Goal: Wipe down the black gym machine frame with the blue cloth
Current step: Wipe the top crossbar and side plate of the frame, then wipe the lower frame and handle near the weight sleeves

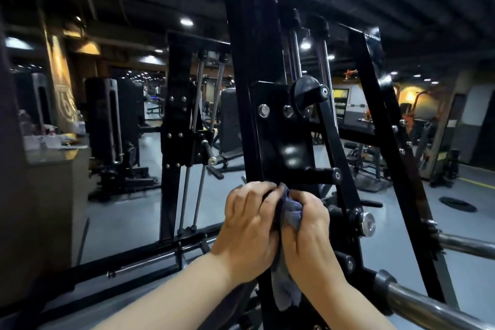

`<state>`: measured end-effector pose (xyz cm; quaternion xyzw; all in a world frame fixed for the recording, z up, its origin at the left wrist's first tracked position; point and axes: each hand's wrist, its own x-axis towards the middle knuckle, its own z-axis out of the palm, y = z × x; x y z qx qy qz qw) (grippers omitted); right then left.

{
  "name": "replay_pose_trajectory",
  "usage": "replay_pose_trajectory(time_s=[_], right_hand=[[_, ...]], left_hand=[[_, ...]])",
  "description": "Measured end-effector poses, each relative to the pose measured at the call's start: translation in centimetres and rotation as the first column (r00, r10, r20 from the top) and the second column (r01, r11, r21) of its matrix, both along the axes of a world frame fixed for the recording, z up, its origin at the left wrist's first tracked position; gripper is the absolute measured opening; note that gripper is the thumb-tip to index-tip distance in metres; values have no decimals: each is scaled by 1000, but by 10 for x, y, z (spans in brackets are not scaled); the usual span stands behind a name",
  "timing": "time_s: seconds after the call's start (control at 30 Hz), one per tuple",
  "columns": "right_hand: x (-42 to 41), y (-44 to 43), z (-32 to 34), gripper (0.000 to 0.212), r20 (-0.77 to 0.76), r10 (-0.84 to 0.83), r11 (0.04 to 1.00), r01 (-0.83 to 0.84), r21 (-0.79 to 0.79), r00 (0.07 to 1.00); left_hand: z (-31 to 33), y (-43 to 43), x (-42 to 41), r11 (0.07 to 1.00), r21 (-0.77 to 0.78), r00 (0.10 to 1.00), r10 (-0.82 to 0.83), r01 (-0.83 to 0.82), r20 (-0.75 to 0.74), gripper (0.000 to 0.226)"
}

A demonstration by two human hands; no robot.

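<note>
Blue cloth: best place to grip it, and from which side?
Grip the bunched upper wad of the blue cloth from the near side, where the left hand and right hand hold it at the black frame. The loose tail hanging between the wrists would likely flop.

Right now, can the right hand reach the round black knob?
Probably yes: the right hand grips the blue cloth below the frame plate, and the round black knob above looks unobstructed.

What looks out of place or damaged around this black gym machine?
Nothing looks damaged or spilled. Only a dark round disc lies flat and alone on the grey floor at right; possibly a stray weight plate.
</note>
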<state>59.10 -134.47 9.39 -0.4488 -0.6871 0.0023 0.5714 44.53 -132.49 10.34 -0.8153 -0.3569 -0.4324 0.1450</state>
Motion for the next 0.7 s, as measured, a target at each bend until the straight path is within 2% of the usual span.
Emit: replay_pose_trajectory(time_s=[0.07,0.13,0.2,0.23,0.27,0.3,0.33,0.37,0.5,0.57,0.6,0.67,0.7], right_hand=[[-8,13,27,37,15,-9,997,8,76,1000],[-16,21,48,45,-42,-6,999,8,46,999],[-22,27,58,53,-211,52,997,-63,-44,976],[-23,27,60,62,-341,127,981,-169,-99,932],[-24,26,63,72,-500,232,941,-323,-101,834],[-22,28,64,81,-651,329,873,-483,-67,684],[-18,28,65,87,-748,400,779,-627,-28,530],[-13,26,70,89,-791,443,693,-721,4,422],[6,21,92,66,-825,489,589,-805,74,282],[14,30,102,51,-815,503,572,-818,64,288],[17,37,107,41,-800,492,608,-793,33,343],[24,44,104,19,-661,533,698,-716,-9,528],[21,48,106,15,-623,506,748,-663,-26,596]], left_hand=[[15,4,2,999,-30,995,24,-21,98,59],[25,5,3,999,-51,990,26,-19,138,60],[31,5,2,998,-58,991,-19,27,135,64],[32,3,2,995,-70,989,-62,72,136,67],[33,0,3,988,-93,984,-111,125,142,69],[34,-3,4,978,-122,976,-152,172,156,70],[35,-4,8,969,-151,970,-170,197,175,71],[36,-5,13,972,-153,972,-151,179,180,71],[47,16,29,994,100,997,34,-40,68,68],[59,31,23,984,173,999,25,-32,39,67],[65,36,20,982,190,1000,25,-25,3,67],[77,43,20,960,275,993,86,-59,-87,67],[81,45,23,935,345,987,120,-77,-105,61]])
